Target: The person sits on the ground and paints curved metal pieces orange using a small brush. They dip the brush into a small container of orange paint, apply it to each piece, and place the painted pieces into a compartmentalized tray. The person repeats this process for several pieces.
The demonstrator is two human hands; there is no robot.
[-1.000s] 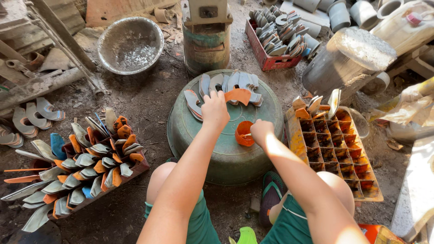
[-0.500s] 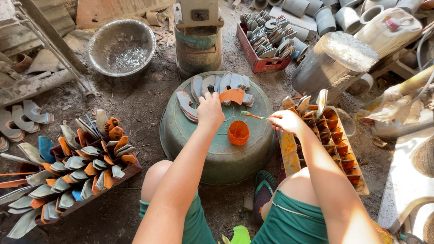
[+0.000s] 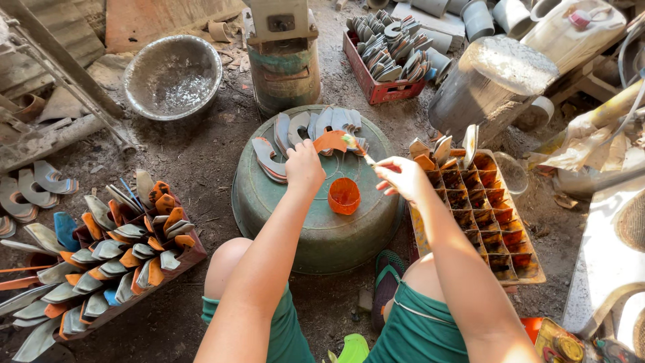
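Sunlight is falling across an upturned green basin (image 3: 316,228) at the centre of the frame, which is serving as a work surface. The left hand (image 3: 304,167) is pressing down with curled fingers on a curved orange-painted piece (image 3: 330,140) lying at the basin's upper edge, among a fan of grey curved pieces (image 3: 295,131). The right hand (image 3: 403,178), just right of centre, is pinching a thin paintbrush (image 3: 359,152) between closed fingertips, its bristles touching the orange piece. A small orange paint cup (image 3: 344,195) is sitting on the basin between the two hands. At the lower left, a crate of grey and orange pieces (image 3: 101,262) is standing on the dirt, and a divided orange tray (image 3: 490,215) is lying at the right.
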